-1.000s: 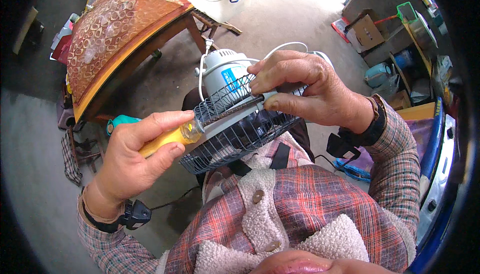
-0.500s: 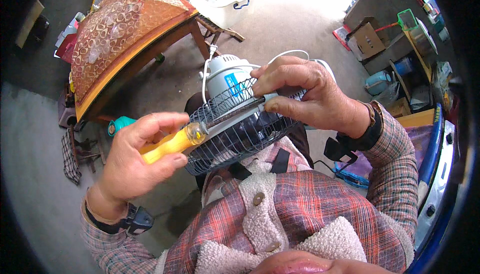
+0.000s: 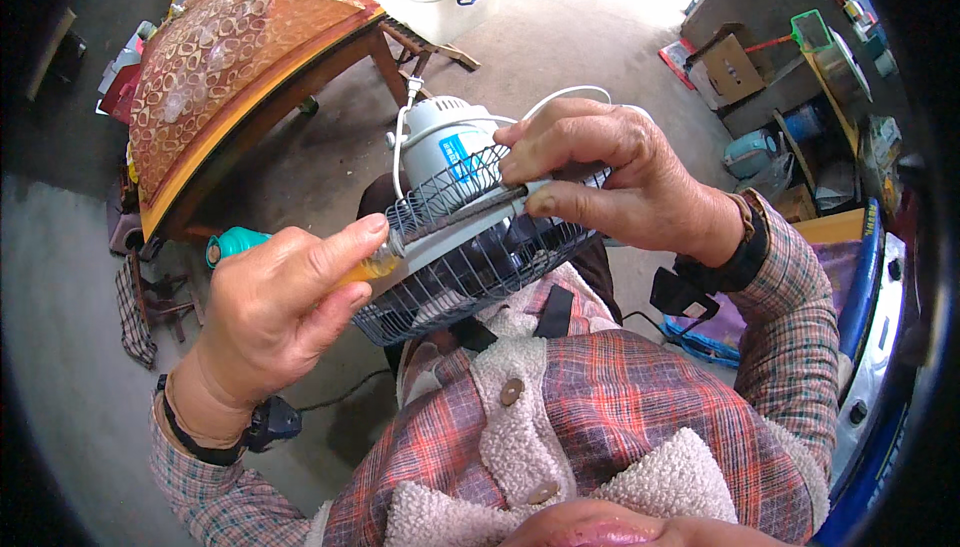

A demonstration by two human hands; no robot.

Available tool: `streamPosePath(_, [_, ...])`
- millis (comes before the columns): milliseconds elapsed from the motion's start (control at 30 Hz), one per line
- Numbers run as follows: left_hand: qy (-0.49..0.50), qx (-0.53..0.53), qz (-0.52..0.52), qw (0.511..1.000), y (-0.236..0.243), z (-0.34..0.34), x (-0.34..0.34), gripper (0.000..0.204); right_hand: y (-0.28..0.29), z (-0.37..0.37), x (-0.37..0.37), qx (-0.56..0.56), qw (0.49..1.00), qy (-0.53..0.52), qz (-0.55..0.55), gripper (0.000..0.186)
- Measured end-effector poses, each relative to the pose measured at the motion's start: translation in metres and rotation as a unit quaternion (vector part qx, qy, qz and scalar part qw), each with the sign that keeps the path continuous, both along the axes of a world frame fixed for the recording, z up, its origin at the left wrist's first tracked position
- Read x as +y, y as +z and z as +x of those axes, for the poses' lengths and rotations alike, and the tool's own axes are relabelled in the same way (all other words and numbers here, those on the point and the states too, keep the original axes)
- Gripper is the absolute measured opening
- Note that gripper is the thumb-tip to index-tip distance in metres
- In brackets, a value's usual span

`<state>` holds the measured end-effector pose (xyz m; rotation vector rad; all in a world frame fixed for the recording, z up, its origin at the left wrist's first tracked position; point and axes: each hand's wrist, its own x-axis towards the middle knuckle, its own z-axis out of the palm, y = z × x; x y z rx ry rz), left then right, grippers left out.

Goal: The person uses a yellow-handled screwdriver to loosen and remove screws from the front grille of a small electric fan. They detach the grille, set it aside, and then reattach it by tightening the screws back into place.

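A small electric fan with a dark wire cage (image 3: 440, 309) and a pale motor housing (image 3: 428, 137) rests in front of my body, tilted. My left hand (image 3: 272, 312) is closed around the yellow handle of a screwdriver (image 3: 456, 218), its thumb and index finger near the front of the handle. Across the cage's rim runs the dark shaft, pointing right. My right hand (image 3: 635, 172) pinches at the far end of the shaft, against the cage rim. The tip and whatever it meets are hidden by those fingers. A white cord (image 3: 402, 147) loops about the housing.
A table with a patterned cover (image 3: 215, 67) stands at the far left. Behind the fan is a white plastic tub (image 3: 430, 7). To the right are a cardboard box (image 3: 733, 67), shelves with a blue container (image 3: 750, 154), and a blue-edged panel (image 3: 865, 287).
My left fingers have closed further forward over the screwdriver's handle, hiding most of it. Fan and surroundings sit slightly further left and up in view. The right hand keeps its pinch.
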<state>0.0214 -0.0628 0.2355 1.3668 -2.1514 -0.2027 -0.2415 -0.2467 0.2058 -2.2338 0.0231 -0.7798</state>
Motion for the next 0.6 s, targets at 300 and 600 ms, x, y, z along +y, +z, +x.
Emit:
streamPosePath(300, [0.034,-0.119,-0.112,0.986,-0.003,-0.003,0.005,0.051,0.005,-0.002,0.002,0.049,0.998,-0.017,-0.036,0.028])
streamPosePath(600, [0.132,0.121,0.144,0.973,-0.003,0.011,0.014,0.046,0.002,-0.005,-0.02,0.018,0.999,0.023,0.024,0.044])
